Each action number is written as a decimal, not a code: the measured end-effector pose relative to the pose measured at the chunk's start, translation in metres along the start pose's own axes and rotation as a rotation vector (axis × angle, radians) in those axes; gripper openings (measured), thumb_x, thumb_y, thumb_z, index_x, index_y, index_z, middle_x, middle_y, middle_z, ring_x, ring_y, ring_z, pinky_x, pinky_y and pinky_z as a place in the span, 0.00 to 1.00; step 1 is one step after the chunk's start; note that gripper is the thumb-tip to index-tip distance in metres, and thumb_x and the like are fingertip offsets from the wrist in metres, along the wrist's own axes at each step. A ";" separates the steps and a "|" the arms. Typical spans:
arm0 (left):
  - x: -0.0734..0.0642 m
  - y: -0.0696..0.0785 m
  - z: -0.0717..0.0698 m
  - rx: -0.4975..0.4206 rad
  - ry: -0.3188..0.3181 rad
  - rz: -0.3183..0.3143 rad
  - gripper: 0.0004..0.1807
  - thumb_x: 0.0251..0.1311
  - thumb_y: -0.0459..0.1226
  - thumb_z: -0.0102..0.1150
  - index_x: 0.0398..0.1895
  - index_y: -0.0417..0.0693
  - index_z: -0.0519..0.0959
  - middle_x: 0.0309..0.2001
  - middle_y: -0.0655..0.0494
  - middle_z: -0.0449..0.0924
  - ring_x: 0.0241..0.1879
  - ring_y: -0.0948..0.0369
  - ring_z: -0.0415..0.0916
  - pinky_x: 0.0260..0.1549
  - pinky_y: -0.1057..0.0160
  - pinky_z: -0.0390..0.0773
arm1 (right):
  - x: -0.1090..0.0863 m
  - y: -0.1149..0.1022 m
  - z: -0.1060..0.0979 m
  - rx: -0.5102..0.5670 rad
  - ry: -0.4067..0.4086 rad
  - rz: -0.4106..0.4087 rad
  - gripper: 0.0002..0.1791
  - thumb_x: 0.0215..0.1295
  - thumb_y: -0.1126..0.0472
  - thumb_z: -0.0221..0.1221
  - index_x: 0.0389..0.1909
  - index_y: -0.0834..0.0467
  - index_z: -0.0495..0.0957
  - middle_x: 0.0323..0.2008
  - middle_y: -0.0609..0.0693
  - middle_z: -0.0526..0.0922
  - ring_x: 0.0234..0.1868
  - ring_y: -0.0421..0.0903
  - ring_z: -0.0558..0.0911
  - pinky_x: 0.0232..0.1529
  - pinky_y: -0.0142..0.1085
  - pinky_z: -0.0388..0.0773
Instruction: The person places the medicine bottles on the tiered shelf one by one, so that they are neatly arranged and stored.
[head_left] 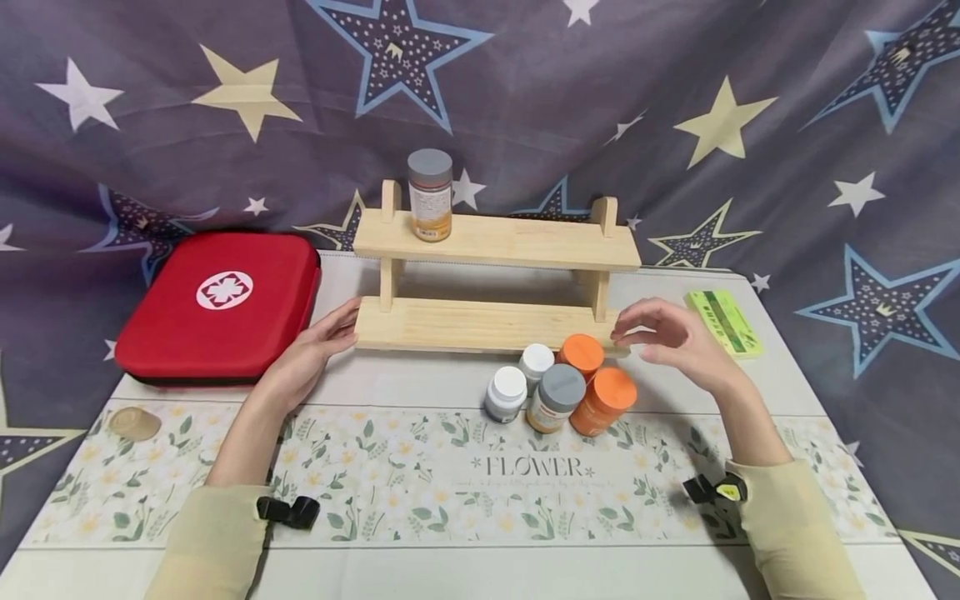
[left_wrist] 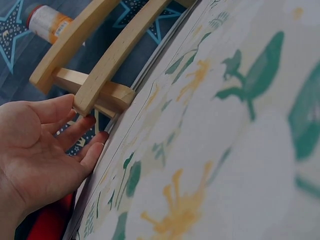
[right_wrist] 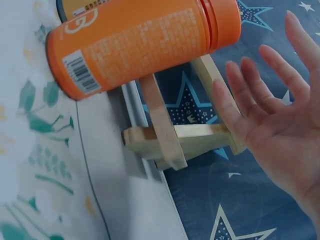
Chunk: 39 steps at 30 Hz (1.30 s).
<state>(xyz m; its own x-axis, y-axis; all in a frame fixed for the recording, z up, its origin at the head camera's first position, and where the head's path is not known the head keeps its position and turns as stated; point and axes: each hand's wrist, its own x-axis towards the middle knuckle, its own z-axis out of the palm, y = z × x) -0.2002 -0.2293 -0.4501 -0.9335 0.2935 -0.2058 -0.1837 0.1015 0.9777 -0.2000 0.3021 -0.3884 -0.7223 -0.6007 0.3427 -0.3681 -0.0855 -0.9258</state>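
Note:
A two-tier wooden shelf [head_left: 480, 323] stands near the back of the table. My left hand [head_left: 303, 362] touches the left end of its lower board, thumb toward the front; in the left wrist view the thumb and fingertips [left_wrist: 93, 121] meet the board's end. My right hand [head_left: 678, 337] is at the board's right end, fingers loosely bent with nothing between them; contact is unclear. One grey-capped bottle [head_left: 431, 200] stands on the upper board. Before the shelf stand two white bottles [head_left: 506, 396], another grey-capped bottle [head_left: 555, 400] and two orange bottles [head_left: 602, 404].
A red first-aid case [head_left: 217, 308] lies at the back left. A small tan cylindrical object [head_left: 135, 423] is on the floral cloth [head_left: 420, 500] at the left. Behind my right hand lies a green box [head_left: 723, 323]. A star-patterned curtain [head_left: 525, 100] hangs behind the table.

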 end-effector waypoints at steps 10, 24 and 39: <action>-0.001 0.002 0.000 -0.003 0.006 -0.009 0.38 0.77 0.37 0.48 0.85 0.56 0.47 0.84 0.47 0.45 0.83 0.51 0.42 0.81 0.43 0.37 | -0.006 0.004 -0.003 -0.033 -0.184 0.076 0.24 0.54 0.86 0.60 0.54 0.78 0.72 0.52 0.61 0.80 0.53 0.51 0.85 0.59 0.44 0.83; 0.000 0.000 0.000 0.005 0.007 -0.025 0.38 0.77 0.38 0.49 0.85 0.58 0.47 0.84 0.49 0.44 0.83 0.51 0.40 0.81 0.42 0.35 | -0.011 0.009 -0.007 -0.163 -0.260 0.240 0.28 0.54 0.79 0.69 0.57 0.66 0.77 0.56 0.50 0.83 0.58 0.42 0.82 0.59 0.42 0.83; 0.000 0.001 0.001 -0.002 -0.001 -0.024 0.38 0.77 0.39 0.49 0.85 0.58 0.47 0.84 0.48 0.45 0.83 0.51 0.40 0.81 0.41 0.34 | -0.015 0.006 0.000 -0.209 -0.283 0.332 0.32 0.52 0.77 0.71 0.60 0.62 0.77 0.56 0.44 0.85 0.57 0.41 0.85 0.59 0.39 0.83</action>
<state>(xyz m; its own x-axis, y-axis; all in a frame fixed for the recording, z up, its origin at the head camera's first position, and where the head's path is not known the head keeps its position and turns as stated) -0.1999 -0.2278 -0.4488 -0.9284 0.2923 -0.2292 -0.2064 0.1069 0.9726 -0.1916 0.3109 -0.3991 -0.6436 -0.7637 -0.0499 -0.2753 0.2919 -0.9160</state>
